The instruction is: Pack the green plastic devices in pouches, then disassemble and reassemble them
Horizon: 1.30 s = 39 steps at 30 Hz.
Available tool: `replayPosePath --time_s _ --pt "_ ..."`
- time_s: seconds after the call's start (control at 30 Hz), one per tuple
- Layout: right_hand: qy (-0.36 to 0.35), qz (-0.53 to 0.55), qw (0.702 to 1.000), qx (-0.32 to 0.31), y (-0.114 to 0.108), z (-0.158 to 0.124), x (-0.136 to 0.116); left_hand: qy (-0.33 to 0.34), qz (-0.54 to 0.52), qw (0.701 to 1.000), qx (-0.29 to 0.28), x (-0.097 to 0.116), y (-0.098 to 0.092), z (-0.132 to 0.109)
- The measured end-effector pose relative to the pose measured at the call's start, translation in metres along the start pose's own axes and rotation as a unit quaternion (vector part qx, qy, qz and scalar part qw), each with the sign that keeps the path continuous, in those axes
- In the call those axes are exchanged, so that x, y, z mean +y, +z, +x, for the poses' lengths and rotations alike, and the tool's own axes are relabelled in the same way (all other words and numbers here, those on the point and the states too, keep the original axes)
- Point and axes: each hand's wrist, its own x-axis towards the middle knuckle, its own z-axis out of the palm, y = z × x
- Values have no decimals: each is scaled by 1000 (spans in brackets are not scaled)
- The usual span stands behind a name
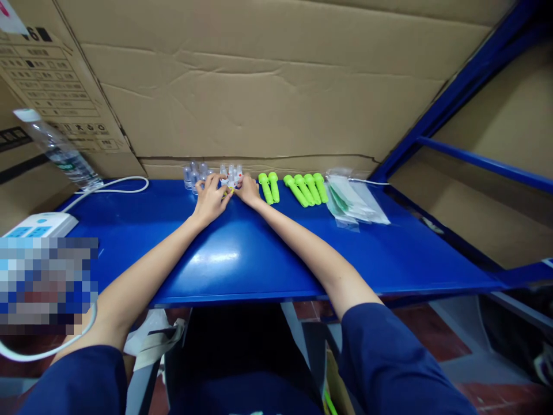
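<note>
At the back of the blue table both hands come together around a group of small clear pieces with white bases and red marks (pixel 232 172). My left hand (pixel 211 199) is bent, its thumb and fingers closed at a small yellow piece (pixel 231 190). Close against the same spot, my right hand (pixel 249 191) has its fingers curled in; what they hold is hidden. Several clear plastic cups or caps (pixel 194 174) stand just left of my left hand, partly covered by it. To the right lie two lime-green flashlight-shaped bodies (pixel 269 188).
Farther right are several more green flashlight-shaped bodies (pixel 306 190) and a stack of clear plastic bags (pixel 356 202). A water bottle (pixel 64 155) leans at the left, behind a white power strip (pixel 41 225) with its cable. Cardboard (pixel 268 92) walls the back; a blue frame (pixel 444 95) bounds the right.
</note>
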Motion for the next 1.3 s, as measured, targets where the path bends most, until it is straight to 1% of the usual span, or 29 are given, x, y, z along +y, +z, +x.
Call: replayPosePath --time_s 0.07,0.17,0.27,0.33,0.43,0.5,0.6,0.7,0.77,0.87,0.93,1.0,1.1,1.2,1.3 --pt "-14 -34 999 9 -13 -2 7 1 -6 1000 1 -1 0 0" --pt "-31 -97 994 33 -44 -8 29 9 -20 1000 5 -1 1 1" --pt "24 -178 981 67 -78 -15 57 21 -37 999 13 2 2 1" --pt "73 -231 968 67 -94 -19 75 25 -46 999 15 5 2 1" --pt "113 -268 956 42 -104 -23 93 25 -60 998 13 10 1 1" --pt "110 -280 953 26 -103 -25 101 20 -77 997 17 13 1 1" --pt "94 -292 952 2 -99 -25 106 3 -111 993 32 13 4 0" --pt "74 -293 953 -10 -99 -28 104 -6 -147 988 47 10 8 1" --pt "48 -277 960 7 -101 -32 100 2 -186 981 58 6 11 2" --pt "-26 -214 976 43 -106 -41 88 13 -253 965 72 3 15 4" --pt "-86 -157 983 45 -106 -50 78 2 -282 956 77 5 17 5" --pt "-133 -104 985 28 -103 -60 66 -21 -300 950 78 9 17 5" --pt "-172 -49 984 -16 -94 -79 48 -44 -324 942 80 16 17 5" --pt "-178 -24 982 -59 -86 -95 36 -51 -343 935 71 20 16 6" --pt "-175 -24 982 -68 -83 -101 33 -66 -337 937 61 18 16 8"
